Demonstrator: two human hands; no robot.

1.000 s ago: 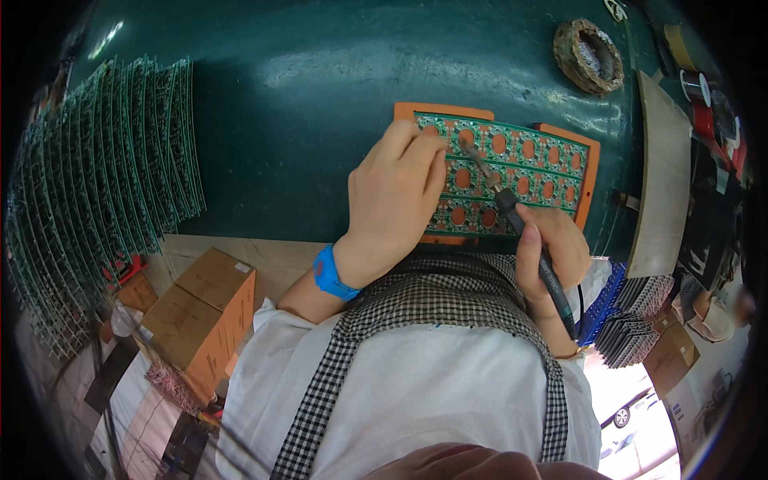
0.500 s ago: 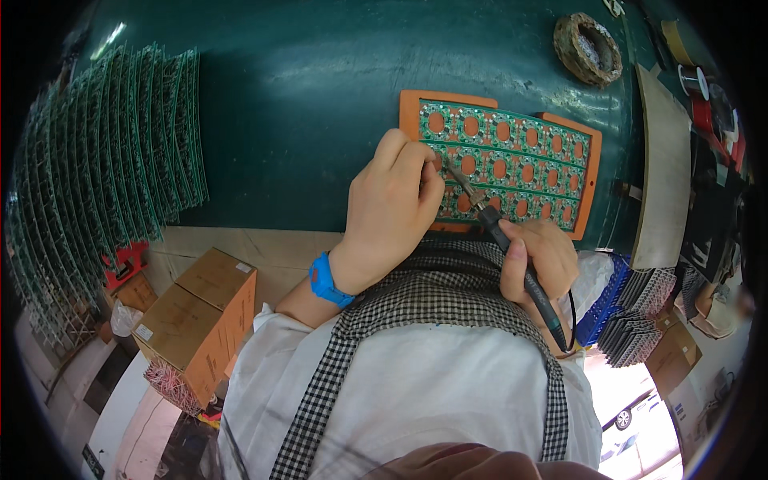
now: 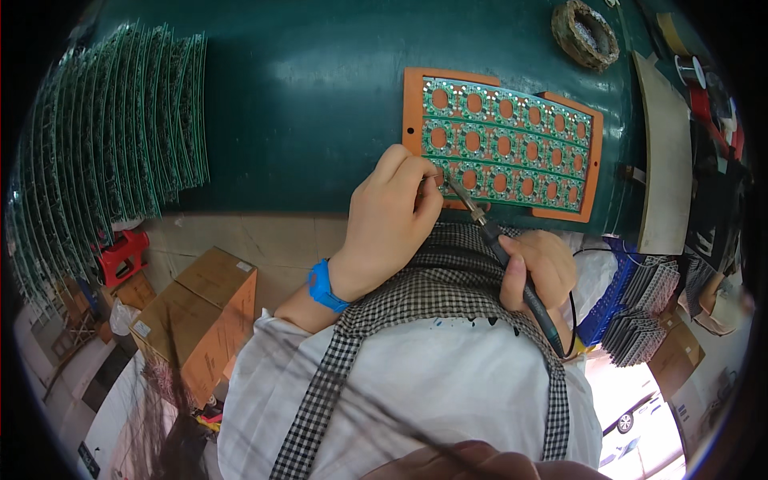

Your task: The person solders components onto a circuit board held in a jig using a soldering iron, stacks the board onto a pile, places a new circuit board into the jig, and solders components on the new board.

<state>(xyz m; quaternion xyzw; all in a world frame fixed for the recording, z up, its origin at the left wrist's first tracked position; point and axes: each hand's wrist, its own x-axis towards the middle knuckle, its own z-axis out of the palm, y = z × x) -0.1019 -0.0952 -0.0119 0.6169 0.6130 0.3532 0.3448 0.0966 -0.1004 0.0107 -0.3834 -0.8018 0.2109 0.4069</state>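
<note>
My right hand (image 3: 544, 268) grips a soldering iron (image 3: 516, 272), its metal tip slanting up and left to the near left part of a green circuit board panel (image 3: 516, 162). The panel has rows of repeated units with oval cutouts and lies in an orange holder (image 3: 413, 104). Beside the tip, my left hand (image 3: 392, 200) is closed in a pinch at the left end of the nearest row. Something thin seems to show at its fingertips, too small to make out. A blue band (image 3: 324, 286) circles my left wrist.
On the green table (image 3: 304, 112), many green boards (image 3: 120, 128) stand in a row at the left. A round, crusted dish (image 3: 586, 36) sits far right, near a pale board (image 3: 666, 160) and a wire spool (image 3: 690, 72). Below the table edge is a cardboard box (image 3: 192, 312).
Both hands and the iron tip have moved from the left end of the middle row to the left end of the nearest row. The table and panel appear higher in the view.
</note>
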